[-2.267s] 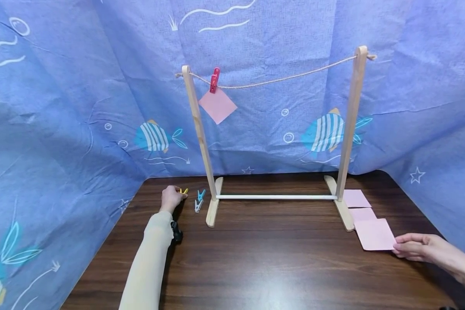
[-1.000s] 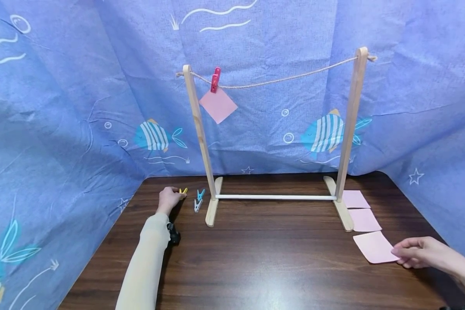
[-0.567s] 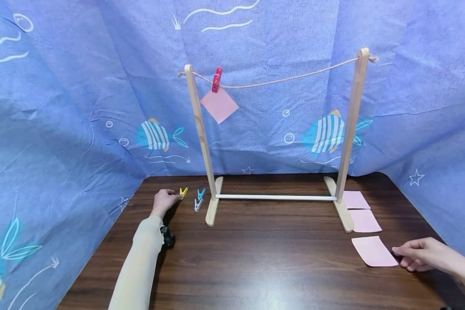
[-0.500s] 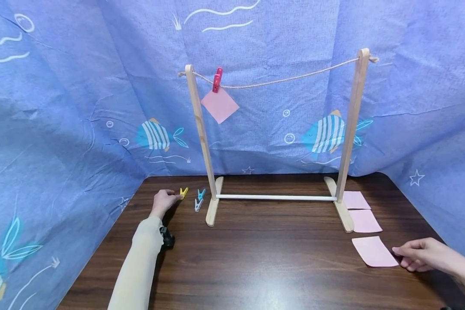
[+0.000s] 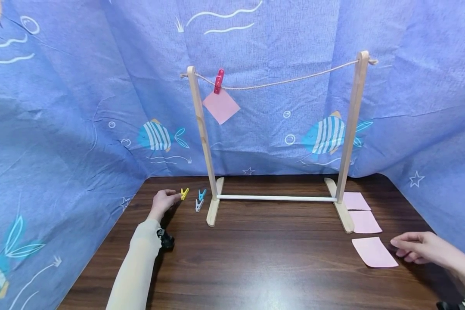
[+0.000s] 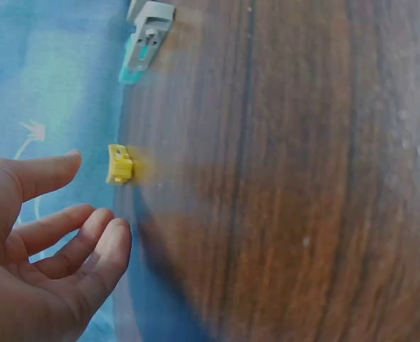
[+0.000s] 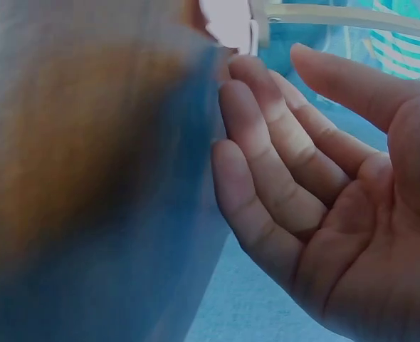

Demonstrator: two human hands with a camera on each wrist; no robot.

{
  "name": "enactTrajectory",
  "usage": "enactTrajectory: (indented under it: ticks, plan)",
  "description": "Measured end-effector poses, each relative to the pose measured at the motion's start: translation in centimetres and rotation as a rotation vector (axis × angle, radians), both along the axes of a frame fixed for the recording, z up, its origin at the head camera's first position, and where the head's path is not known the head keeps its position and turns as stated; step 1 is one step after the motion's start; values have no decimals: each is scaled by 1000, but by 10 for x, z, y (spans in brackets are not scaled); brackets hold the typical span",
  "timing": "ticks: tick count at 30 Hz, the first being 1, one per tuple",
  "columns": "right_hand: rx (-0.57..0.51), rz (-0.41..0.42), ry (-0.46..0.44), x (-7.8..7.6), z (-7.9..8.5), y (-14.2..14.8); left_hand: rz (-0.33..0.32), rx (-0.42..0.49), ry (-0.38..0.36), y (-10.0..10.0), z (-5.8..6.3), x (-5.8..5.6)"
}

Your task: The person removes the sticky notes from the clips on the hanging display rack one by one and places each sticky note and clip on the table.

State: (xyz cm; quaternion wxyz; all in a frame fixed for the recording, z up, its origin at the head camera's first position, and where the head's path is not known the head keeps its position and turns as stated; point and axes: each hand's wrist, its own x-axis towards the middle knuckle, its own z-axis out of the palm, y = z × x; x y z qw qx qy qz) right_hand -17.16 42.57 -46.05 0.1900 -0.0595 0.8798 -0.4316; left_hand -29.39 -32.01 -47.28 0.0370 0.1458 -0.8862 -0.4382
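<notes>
My left hand (image 5: 163,203) hovers low at the left of the table, its fingertips just beside a yellow clothespin (image 5: 184,193). In the left wrist view thumb and fingers are spread apart, holding nothing, with the yellow clothespin (image 6: 120,164) past their tips. To its right lie a blue clothespin (image 5: 202,194) and a grey clothespin (image 5: 199,206). At the right, my right hand (image 5: 422,249) holds nothing; its relaxed fingers sit just off the edge of the nearest pink paper square (image 5: 374,252). In the right wrist view the right hand (image 7: 324,185) has loosely bent fingers and a raised thumb.
A wooden frame (image 5: 352,125) with a rope (image 5: 286,81) stands at the back of the table (image 5: 263,249). From the rope's left end a red clothespin (image 5: 218,82) holds a pink paper square (image 5: 221,106). Two more pink squares (image 5: 365,221) lie near the frame's right foot.
The right hand has brought its pink square toward the front, off the one behind it, laid it down and let go. My left hand has drawn slightly left, away from the yellow clothespin.
</notes>
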Motion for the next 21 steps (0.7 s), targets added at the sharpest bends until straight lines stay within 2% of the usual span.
enactTrajectory:
  ticks: [4,10,16,21]
  plan:
    - [-33,-57,118,-5,11,-8,-24,24,55,0,12,-1]
    - [-86,-110,357,-19,37,-32,-89,43,136,1,39,2]
    - [-84,-103,448,-41,70,-61,-153,-24,181,15,72,7]
    - [-112,-81,539,-57,91,-88,-189,-25,271,22,102,6]
